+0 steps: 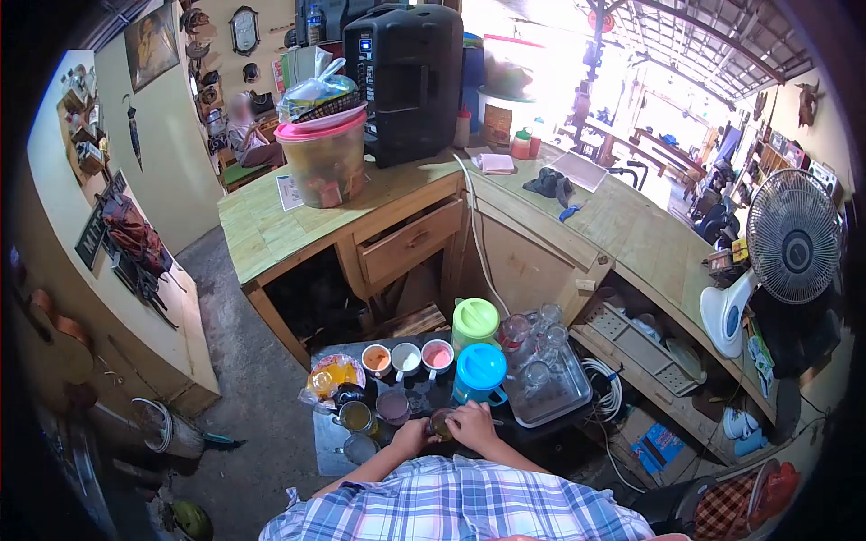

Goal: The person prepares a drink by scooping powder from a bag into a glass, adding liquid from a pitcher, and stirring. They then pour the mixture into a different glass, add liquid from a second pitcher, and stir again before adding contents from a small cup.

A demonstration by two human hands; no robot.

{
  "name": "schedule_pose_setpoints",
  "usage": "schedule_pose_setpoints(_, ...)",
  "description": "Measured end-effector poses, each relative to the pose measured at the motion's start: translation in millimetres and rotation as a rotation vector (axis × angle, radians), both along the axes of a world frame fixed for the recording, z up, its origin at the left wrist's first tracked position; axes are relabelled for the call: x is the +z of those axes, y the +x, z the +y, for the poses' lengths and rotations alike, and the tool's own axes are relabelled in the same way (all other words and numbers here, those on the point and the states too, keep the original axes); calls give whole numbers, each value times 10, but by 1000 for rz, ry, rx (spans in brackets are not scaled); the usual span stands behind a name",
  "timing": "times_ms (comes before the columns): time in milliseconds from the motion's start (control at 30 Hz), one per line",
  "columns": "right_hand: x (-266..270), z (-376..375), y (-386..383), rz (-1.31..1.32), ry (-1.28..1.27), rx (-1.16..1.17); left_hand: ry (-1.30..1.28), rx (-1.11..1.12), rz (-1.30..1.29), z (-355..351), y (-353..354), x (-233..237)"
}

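Near the person's body, my left hand (411, 436) is closed on the left side of a small glass cup (440, 424). My right hand (473, 424) is bent over the cup's right side, its fingers closed at the rim; whether it also holds something thin is too small to tell. Left of the hands stand glass mugs, one with a purplish drink (393, 407) and one with a yellowish drink (356, 417). Behind are three white cups with orange (376, 360), white (406, 359) and pink (437, 355) contents. A blue pitcher (481, 371) stands just beyond my right hand.
A green-lidded pitcher (475, 323) stands behind the blue one. Right of them, a metal tray (564, 397) holds several upturned glasses. A wooden counter (397, 194) bears a black speaker (406, 86) and a lidded bucket (323, 162). Another person (248, 135) sits far left. A fan (794, 236) stands right.
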State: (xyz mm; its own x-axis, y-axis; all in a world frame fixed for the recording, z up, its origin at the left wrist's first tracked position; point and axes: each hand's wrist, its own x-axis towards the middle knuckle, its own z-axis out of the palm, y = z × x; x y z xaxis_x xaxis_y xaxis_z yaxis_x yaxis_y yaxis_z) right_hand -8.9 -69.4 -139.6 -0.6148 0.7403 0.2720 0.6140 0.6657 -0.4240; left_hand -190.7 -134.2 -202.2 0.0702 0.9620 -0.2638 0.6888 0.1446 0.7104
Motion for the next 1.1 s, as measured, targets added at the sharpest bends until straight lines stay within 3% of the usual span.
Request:
schedule_pose_setpoints(133,13,18,1,132,-51,-9,74,-6,-36,-4,-25,-93)
schedule_pose_setpoints(200,42,20,14,27,16,-11,48,-11,-11,11,-16,-99)
schedule_pose_setpoints(300,8,44,14,56,-63,27,48,-16,-13,-1,-27,-9)
schedule_pose_setpoints(433,67,15,0,74,17,10,32,1,-63,9,-12,25)
schedule_pose_setpoints(533,79,12,-11,-94,-48,34,25,-5,-20,14,-21,-2)
schedule_pose_setpoints(633,113,3,-26,101,-36,5,15,-3,13,7,-3,106)
schedule_pose_setpoints(700,105,11,-6,-95,1,-12,36,-9,-28,14,-19,7)
schedule_pose_setpoints(800,50,43,-11,64,-60,6,73,-9,-68,20,-44,-113)
schedule_pose_setpoints(967,37,36,-5,-1,-19,11,21,-16,-11,28,-41,-161)
schedule_pose_setpoints(1033,60,41,-24,-69,-44,28,86,-5,-103,32,-49,-223)
schedule_pose_setpoints(1100,73,22,-49,133,-34,-6,81,-8,-82,35,-57,-206)
